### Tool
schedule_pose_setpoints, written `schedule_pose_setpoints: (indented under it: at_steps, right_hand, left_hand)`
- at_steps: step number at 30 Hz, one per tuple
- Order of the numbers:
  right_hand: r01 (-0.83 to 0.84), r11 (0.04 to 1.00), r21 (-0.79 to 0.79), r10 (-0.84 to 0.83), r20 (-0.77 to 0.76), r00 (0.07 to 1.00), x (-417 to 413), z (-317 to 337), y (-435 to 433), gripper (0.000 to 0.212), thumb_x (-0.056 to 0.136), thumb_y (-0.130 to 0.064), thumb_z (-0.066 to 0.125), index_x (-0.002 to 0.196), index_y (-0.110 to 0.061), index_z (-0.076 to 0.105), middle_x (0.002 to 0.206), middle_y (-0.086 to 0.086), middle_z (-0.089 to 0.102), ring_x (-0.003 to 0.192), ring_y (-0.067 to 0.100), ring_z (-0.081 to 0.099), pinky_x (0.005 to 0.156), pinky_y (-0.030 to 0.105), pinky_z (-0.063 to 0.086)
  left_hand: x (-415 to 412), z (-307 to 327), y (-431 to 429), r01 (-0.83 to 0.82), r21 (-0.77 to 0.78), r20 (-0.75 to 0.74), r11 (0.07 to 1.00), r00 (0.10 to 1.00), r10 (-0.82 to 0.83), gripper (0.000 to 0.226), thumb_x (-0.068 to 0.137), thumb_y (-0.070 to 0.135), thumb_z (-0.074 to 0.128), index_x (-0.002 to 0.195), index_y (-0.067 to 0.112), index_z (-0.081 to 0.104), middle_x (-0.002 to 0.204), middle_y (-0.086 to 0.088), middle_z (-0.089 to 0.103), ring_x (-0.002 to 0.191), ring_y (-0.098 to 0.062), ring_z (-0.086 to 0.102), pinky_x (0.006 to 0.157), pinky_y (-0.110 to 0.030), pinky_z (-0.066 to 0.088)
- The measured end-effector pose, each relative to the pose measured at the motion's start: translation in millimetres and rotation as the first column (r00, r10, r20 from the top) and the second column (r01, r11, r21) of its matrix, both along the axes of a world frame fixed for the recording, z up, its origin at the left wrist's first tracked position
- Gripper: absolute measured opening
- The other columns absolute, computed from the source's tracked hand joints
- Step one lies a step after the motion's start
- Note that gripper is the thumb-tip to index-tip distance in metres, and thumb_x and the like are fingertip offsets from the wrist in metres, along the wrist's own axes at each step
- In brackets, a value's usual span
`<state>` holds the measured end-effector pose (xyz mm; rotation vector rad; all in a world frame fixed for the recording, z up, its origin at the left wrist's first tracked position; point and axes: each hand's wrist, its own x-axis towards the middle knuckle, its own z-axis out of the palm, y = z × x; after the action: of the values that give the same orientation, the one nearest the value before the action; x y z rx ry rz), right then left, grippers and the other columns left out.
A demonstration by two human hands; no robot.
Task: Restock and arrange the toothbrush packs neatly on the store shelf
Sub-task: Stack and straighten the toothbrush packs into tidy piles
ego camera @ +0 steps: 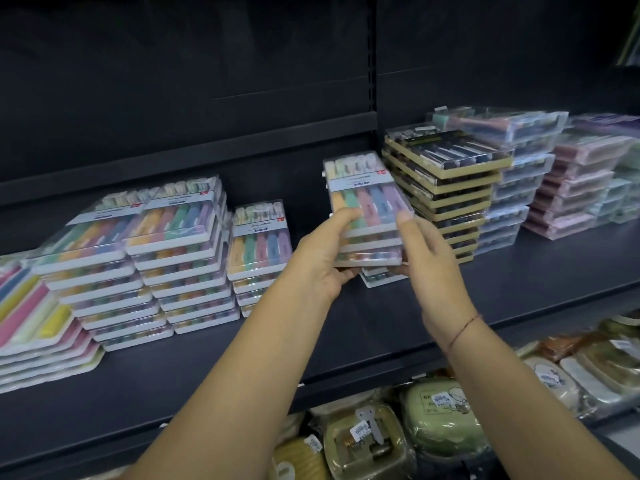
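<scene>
While the left fingers point(346, 216) are curled round the near left edge of a small stack of toothbrush packs point(367, 199), the right fingers point(406, 220) are closed on its near right corner, so that the stack is gripped by the left hand point(322, 261) and the right hand point(433, 268) together. The held packs are flat, rectangular cases of clear, glossy plastic on white bases; in each, a row of pastel handles (orange, green, pink, blue, lilac) is enclosed. The stack is held tilted just above a single pack point(379, 277) lying on the dark, matt shelf point(381, 327). A low pile of like packs point(259, 251) is seen to the left, and two taller piles point(156, 258) beyond it. To the right, a pile of black packs point(450, 192) with gold-coloured edges is stood just beside the held stack; clear cases point(519, 174) and pink cases point(581, 192) are piled further right. Below the shelf, green and beige wrapped goods point(433, 420) with rounded corners are laid side by side.
</scene>
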<state>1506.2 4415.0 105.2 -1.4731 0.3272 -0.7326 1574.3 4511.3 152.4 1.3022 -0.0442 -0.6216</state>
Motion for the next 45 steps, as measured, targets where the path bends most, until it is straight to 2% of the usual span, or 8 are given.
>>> schedule_pose_setpoints:
  at_steps: [7, 10, 13, 16, 23, 29, 34, 45]
  right_hand:
    - [-0.404, 0.842, 0.357, 0.396, 0.099, 0.913, 26.9, 45.3, 27.3, 0.034, 0.098, -0.019, 0.046, 0.129, -0.015, 0.059, 0.115, 0.009, 0.071, 0.097, 0.023, 0.069, 0.077, 0.039, 0.059]
    - [-0.413, 0.798, 0.439, 0.452, 0.016, 0.892, 50.1, 48.2, 49.9, 0.035, 0.096, -0.020, 0.050, 0.126, -0.007, 0.062, 0.118, 0.016, 0.068, 0.103, 0.030, 0.066, 0.085, 0.045, 0.057]
    - [-0.374, 0.834, 0.406, 0.438, -0.075, 0.896, 69.7, 55.2, 63.1, 0.024, 0.095, -0.021, 0.051, 0.110, -0.010, 0.067, 0.113, 0.015, 0.070, 0.094, 0.029, 0.067, 0.082, 0.049, 0.057]
    - [-0.327, 0.894, 0.308, 0.393, -0.188, 0.900, 84.8, 64.1, 69.7, 0.022, 0.092, -0.027, 0.052, 0.099, -0.012, 0.066, 0.101, 0.008, 0.067, 0.084, 0.025, 0.065, 0.085, 0.053, 0.056]
    - [-0.267, 0.959, 0.099, 0.284, -0.353, 0.891, 112.4, 63.2, 87.4, 0.071, 0.064, -0.057, 0.051, 0.115, -0.010, 0.064, 0.122, 0.013, 0.063, 0.111, 0.033, 0.060, 0.099, 0.051, 0.049]
    - [-0.280, 0.958, 0.064, 0.284, -0.361, 0.888, 119.1, 45.1, 85.9, 0.041, 0.096, -0.047, 0.045, 0.118, -0.013, 0.055, 0.114, -0.002, 0.054, 0.114, 0.021, 0.051, 0.105, 0.038, 0.041]
    - [-0.407, 0.909, 0.088, 0.416, -0.221, 0.882, 108.9, 31.0, 79.1, 0.113, 0.059, -0.085, 0.066, 0.151, -0.029, 0.031, 0.150, -0.013, 0.039, 0.138, 0.013, 0.039, 0.116, 0.044, 0.031]
    - [-0.336, 0.861, -0.382, 0.301, -0.148, 0.942, 106.8, -0.3, 78.9, 0.106, 0.068, -0.027, 0.088, 0.152, -0.026, 0.023, 0.131, -0.019, 0.050, 0.119, -0.001, 0.049, 0.091, 0.002, 0.038]
  left_hand:
    - [-0.3, 16.3, 62.6, -0.074, 0.215, 0.412, 0.974, 0.911, -0.022, 0.074, 0.072, 0.058, 0.072, 0.133, 0.018, 0.056, 0.118, 0.004, 0.067, 0.105, -0.013, 0.065, 0.091, -0.032, 0.049]
    - [7.4, 14.4, 109.8, -0.542, 0.423, 0.848, 0.726, 0.520, -0.105, 0.061, 0.092, 0.056, 0.053, 0.139, 0.017, 0.048, 0.144, 0.001, 0.046, 0.131, -0.017, 0.043, 0.105, -0.032, 0.034]
    - [28.8, 5.7, 157.3, -0.829, 0.298, 0.936, 0.474, 0.156, -0.315, 0.057, 0.099, 0.049, 0.046, 0.141, 0.012, 0.047, 0.153, -0.009, 0.037, 0.143, -0.029, 0.027, 0.114, -0.046, 0.020]
    - [53.4, -14.6, 187.5, -0.850, 0.419, 0.847, 0.319, 0.239, -0.475, 0.068, 0.098, 0.061, 0.029, 0.146, 0.015, 0.043, 0.152, -0.010, 0.040, 0.144, -0.033, 0.028, 0.117, -0.057, 0.010]
    - [66.4, -32.7, 191.5, -0.885, 0.344, 0.849, 0.313, 0.151, -0.507, 0.066, 0.092, 0.057, 0.034, 0.140, 0.014, 0.048, 0.140, -0.011, 0.052, 0.130, -0.039, 0.045, 0.115, -0.057, 0.014]
    - [66.9, -32.8, 190.6, -0.880, 0.353, 0.849, 0.319, 0.157, -0.505, 0.066, 0.093, 0.058, 0.034, 0.140, 0.015, 0.046, 0.141, -0.010, 0.050, 0.132, -0.037, 0.043, 0.116, -0.052, 0.007]
    - [67.5, -34.4, 192.0, -0.867, 0.351, 0.859, 0.354, 0.148, -0.489, 0.067, 0.094, 0.058, 0.031, 0.144, 0.015, 0.041, 0.145, -0.010, 0.046, 0.137, -0.035, 0.038, 0.117, -0.049, 0.001]
    - [69.1, -36.5, 192.9, -0.866, 0.359, 0.853, 0.348, 0.153, -0.499, 0.071, 0.093, 0.061, 0.028, 0.146, 0.014, 0.039, 0.148, -0.010, 0.043, 0.141, -0.033, 0.033, 0.118, -0.048, 0.000]
